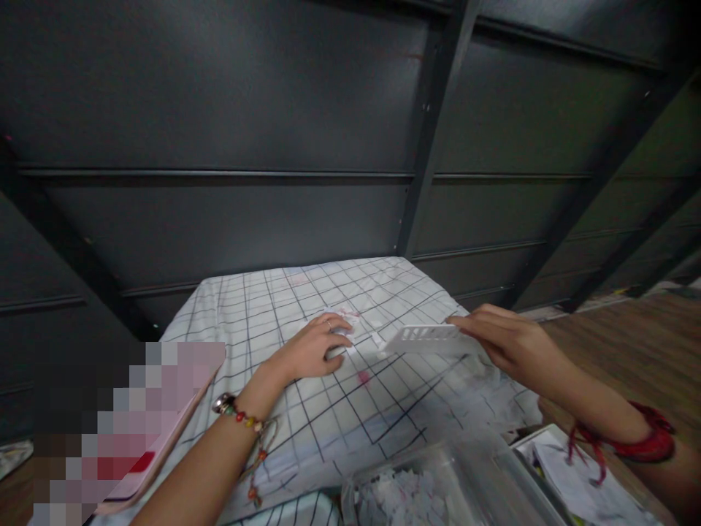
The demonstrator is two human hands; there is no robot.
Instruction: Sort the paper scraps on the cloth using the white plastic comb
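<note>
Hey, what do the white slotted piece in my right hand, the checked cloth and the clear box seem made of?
White slotted piece: probably smooth, satin plastic, being evenly white with neat slots.
Checked cloth: fabric with a matte finish, shown by soft wrinkles and drape.
Clear box: likely glossy plastic, see-through with pale highlights.

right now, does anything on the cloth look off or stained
Yes: a pinkish-red mark on the checked cloth, just to the near right of the left hand. It interrupts the dark grid and looks like a stain, though it could be something lying there.
</note>
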